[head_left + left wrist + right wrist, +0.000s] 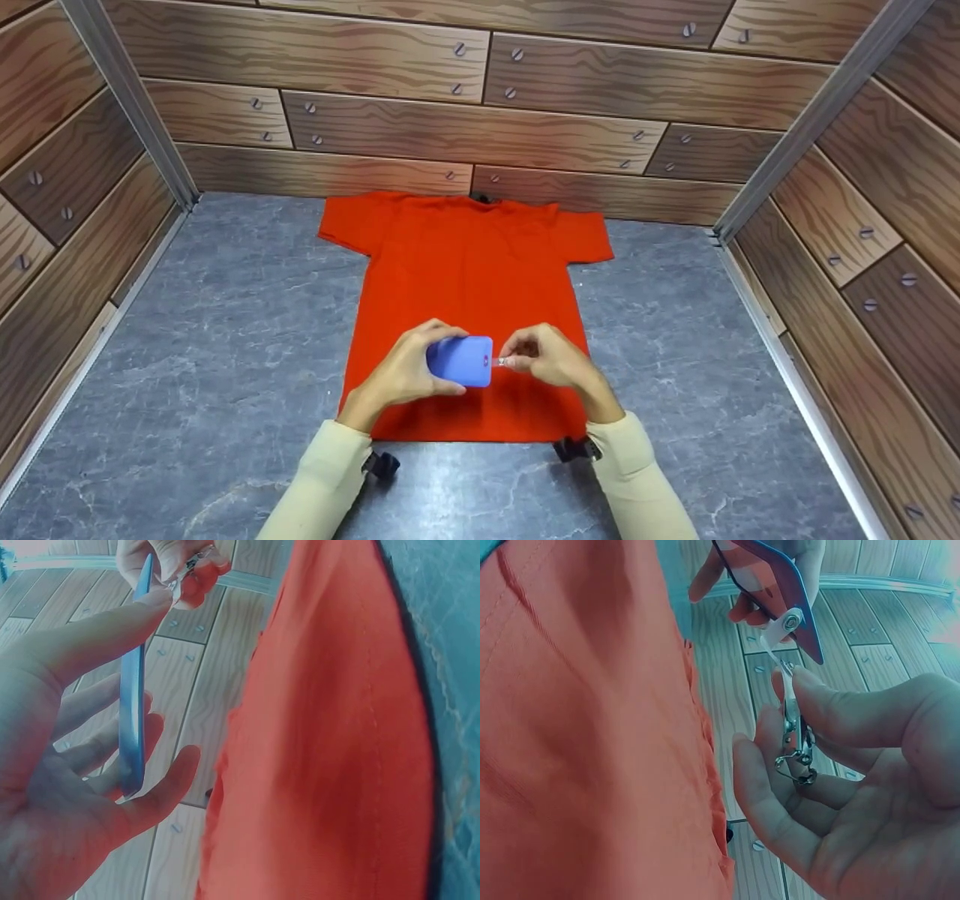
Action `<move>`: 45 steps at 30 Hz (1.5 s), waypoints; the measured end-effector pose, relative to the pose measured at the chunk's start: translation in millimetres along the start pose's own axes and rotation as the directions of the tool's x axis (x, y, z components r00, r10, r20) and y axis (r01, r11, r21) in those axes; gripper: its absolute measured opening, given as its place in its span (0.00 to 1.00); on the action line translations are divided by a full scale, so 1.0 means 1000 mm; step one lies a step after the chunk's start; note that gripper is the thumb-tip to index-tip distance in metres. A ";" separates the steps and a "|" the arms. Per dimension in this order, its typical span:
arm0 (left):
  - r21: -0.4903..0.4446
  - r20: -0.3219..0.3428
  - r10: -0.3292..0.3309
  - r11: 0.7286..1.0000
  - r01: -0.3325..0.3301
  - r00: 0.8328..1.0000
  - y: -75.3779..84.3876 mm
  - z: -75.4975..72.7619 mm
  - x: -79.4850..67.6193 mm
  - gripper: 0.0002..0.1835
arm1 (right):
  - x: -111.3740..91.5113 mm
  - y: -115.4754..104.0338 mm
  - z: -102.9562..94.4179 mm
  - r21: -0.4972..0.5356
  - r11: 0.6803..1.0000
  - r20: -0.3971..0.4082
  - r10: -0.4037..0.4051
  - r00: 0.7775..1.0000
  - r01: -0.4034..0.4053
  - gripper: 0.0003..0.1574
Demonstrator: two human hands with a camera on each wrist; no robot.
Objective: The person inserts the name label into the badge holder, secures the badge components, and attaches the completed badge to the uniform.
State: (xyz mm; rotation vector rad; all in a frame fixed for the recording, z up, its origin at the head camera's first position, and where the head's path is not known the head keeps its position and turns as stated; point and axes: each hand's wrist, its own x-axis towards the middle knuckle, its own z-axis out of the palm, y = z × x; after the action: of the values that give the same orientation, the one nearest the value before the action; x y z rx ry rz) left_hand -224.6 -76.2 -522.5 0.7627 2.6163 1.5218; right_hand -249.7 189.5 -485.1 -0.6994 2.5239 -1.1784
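My left hand (pixel 405 367) holds a blue badge holder (pixel 466 361) by its opposite edges, thumb on one side and fingers on the other. In the left wrist view the holder (pixel 132 724) appears edge-on between thumb and fingers. A short clear strap (pixel 774 637) with a snap runs from a slot at the holder's end to a metal badge clip (pixel 798 736). My right hand (pixel 551 358) pinches that clip near the strap with thumb and index finger, its other fingers curled below. Beneath both hands an orange-red T-shirt (pixel 469 277) lies spread flat, sleeves away from me.
The shirt lies on a grey marbled surface (pixel 225 337). Wood-patterned panels (pixel 390 124) stand at the back and both sides, with metal posts (pixel 810 112) at the corners. A small dark item (pixel 484 199) shows at the shirt's collar.
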 end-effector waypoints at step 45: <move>0.009 -0.004 0.021 1.000 -0.020 1.000 -0.002 -0.001 0.000 0.37 | -0.003 -0.008 0.001 0.157 0.988 0.007 0.001 1.000 -0.002 0.04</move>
State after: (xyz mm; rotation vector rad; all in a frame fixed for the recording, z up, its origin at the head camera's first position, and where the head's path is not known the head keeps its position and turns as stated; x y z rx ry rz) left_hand -225.9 -77.3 -523.7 0.7904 2.6276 1.5197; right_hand -244.6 185.7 -479.2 -0.6602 2.3936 -1.3537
